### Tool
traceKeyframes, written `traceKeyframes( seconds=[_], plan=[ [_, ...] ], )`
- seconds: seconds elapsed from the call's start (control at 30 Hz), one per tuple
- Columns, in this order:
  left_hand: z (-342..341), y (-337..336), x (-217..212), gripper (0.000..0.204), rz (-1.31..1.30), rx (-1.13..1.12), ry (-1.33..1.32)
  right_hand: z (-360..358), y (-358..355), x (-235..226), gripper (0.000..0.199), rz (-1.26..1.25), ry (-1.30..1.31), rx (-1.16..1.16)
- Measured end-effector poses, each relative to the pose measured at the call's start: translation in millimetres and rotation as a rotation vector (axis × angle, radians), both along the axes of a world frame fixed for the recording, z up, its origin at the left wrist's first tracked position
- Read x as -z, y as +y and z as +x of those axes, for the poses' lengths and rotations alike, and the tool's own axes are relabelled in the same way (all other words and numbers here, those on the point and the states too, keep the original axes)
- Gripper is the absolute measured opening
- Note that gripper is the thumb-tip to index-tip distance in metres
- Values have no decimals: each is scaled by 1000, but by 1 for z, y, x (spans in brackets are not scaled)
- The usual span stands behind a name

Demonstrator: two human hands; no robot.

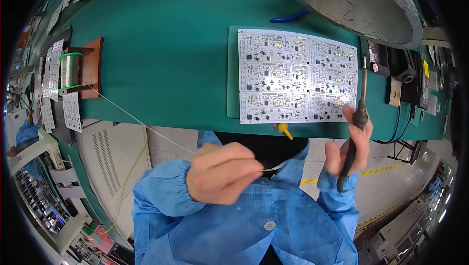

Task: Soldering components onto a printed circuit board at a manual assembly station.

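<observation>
My left hand (222, 173) is closed round a thin strand of solder wire (141, 124), held over my lap in front of the bench edge. The strand runs back to a spool of solder (71, 71) with green rims on a brown stand (93, 67) at the left. In my right hand (359, 143) is a soldering iron (361, 101), its tip pointing away from me and upward, beside the right edge of a white panel of circuit boards (273, 77). The panel lies on a green sheet (233, 74), apart from the left hand.
A large round grey lamp hood or duct mouth (359, 6) overhangs the far right. Blue-handled pliers (288, 17) lie partly under it. Black equipment with cables (410, 77) stands at the right. A yellow-tipped object (284, 130) sits at the front edge. More white boards (72, 112) are at the left.
</observation>
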State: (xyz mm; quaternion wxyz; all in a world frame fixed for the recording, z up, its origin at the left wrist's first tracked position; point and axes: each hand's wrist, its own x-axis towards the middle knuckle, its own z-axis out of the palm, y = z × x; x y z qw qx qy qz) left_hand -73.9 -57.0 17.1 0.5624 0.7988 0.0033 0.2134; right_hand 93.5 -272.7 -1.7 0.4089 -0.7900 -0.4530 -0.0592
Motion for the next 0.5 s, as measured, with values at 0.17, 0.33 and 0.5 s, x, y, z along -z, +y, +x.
traceKeyframes(
  seconds=[0.17, 0.33, 0.5],
  plan=[
    [27, -18, 3, 19, 39, 91, -121, -62, 29, -18, 36, 416, 753, -127],
    [34, -19, 8, 21, 53, 85, -106, -71, 35, -22, 42, 526, 736, 27],
    [35, -9, 2, 21, 158, 55, -8, -47, 23, -8, 46, 401, 515, -17]
  ],
)
